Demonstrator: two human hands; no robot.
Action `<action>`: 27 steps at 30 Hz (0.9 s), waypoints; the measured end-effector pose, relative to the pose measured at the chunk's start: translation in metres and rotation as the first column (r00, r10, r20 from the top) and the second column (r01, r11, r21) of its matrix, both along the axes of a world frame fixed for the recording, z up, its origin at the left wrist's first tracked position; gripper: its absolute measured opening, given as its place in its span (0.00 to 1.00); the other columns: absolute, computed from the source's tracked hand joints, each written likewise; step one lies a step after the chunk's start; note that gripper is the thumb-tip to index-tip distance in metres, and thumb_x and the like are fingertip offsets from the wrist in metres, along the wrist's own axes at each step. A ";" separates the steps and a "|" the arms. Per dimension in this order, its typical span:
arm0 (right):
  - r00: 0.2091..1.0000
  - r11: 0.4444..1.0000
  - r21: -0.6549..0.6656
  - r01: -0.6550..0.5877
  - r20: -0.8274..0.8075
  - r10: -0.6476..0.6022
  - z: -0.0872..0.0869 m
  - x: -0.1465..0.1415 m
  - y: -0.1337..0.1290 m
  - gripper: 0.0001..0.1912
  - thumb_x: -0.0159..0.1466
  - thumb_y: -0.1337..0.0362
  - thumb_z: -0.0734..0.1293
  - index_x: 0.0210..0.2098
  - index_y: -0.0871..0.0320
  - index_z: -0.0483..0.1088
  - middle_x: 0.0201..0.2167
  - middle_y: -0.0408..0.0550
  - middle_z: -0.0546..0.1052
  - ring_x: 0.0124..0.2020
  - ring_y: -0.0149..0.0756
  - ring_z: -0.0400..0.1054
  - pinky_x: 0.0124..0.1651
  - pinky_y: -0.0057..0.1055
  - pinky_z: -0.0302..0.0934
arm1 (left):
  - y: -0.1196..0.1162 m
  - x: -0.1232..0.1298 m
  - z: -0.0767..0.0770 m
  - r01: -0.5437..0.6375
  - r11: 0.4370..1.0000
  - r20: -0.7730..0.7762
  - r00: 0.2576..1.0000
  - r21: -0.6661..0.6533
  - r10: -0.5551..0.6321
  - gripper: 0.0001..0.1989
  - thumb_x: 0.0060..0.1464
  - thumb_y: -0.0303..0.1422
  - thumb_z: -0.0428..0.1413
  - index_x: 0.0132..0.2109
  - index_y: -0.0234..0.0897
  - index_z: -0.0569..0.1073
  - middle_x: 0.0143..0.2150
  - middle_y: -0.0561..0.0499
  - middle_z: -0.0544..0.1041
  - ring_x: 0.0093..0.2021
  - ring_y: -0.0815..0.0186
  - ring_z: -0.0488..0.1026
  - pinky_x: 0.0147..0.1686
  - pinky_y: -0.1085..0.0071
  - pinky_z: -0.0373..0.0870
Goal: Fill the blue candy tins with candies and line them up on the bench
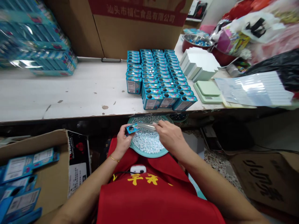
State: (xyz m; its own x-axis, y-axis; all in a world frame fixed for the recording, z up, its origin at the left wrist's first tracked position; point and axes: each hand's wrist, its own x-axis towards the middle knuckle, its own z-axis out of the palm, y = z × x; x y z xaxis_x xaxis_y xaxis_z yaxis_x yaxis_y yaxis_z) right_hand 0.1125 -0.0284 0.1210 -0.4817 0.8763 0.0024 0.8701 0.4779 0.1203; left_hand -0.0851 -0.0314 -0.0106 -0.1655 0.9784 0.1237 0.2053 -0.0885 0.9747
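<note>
My left hand (123,140) is closed around a small blue candy box (133,128), its round dark opening facing up. Between the fingers of my right hand (171,137) is a clear scoop (146,125), tilted with its far end against the top of that box. Beneath both hands sits a round turquoise basin (144,154) full of small pale candies (149,141). What lies inside the scoop is too small to make out.
Rows of blue candy boxes (158,79) stand on the white table (88,96). Right of them are white cartons (198,63) and a pale green scale (207,91). Wrapped box stacks (51,62) sit far left. A cardboard box (53,165) at lower left holds more blue boxes.
</note>
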 end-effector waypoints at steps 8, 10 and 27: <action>0.935 0.990 0.030 0.135 -0.335 -0.117 -0.024 0.056 -0.005 0.19 0.61 0.73 0.55 0.49 0.58 0.68 0.36 0.47 0.72 0.38 0.31 0.66 0.39 0.24 0.59 | 0.080 -0.033 0.065 -0.032 0.983 0.008 0.999 0.178 0.031 0.21 0.42 0.32 0.59 0.46 0.39 0.67 0.42 0.50 0.71 0.44 0.64 0.69 0.46 0.68 0.66; 0.911 0.987 0.016 0.157 -0.388 -0.139 -0.033 0.057 -0.007 0.20 0.61 0.74 0.55 0.48 0.57 0.68 0.36 0.47 0.73 0.38 0.31 0.67 0.40 0.24 0.61 | 0.124 -0.034 0.067 -0.004 0.984 0.018 1.000 0.177 0.001 0.21 0.40 0.31 0.59 0.45 0.37 0.68 0.42 0.48 0.71 0.43 0.64 0.69 0.45 0.66 0.66; 0.808 0.968 -0.157 0.194 -0.534 -0.248 -0.085 0.039 -0.016 0.22 0.58 0.72 0.52 0.44 0.54 0.72 0.36 0.48 0.75 0.37 0.34 0.70 0.39 0.28 0.64 | 0.201 -0.022 0.039 -0.076 0.979 -0.317 0.939 0.190 0.134 0.32 0.42 0.30 0.58 0.56 0.32 0.59 0.46 0.40 0.66 0.44 0.57 0.68 0.46 0.58 0.65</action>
State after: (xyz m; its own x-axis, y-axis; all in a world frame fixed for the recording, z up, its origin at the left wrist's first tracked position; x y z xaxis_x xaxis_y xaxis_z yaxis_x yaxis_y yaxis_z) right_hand 0.1510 -0.0444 0.0356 -0.2182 0.9683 0.1214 0.8626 0.2496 -0.4401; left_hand -0.1070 0.1700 0.0288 -0.1882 0.9164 0.3532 0.5267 -0.2094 0.8238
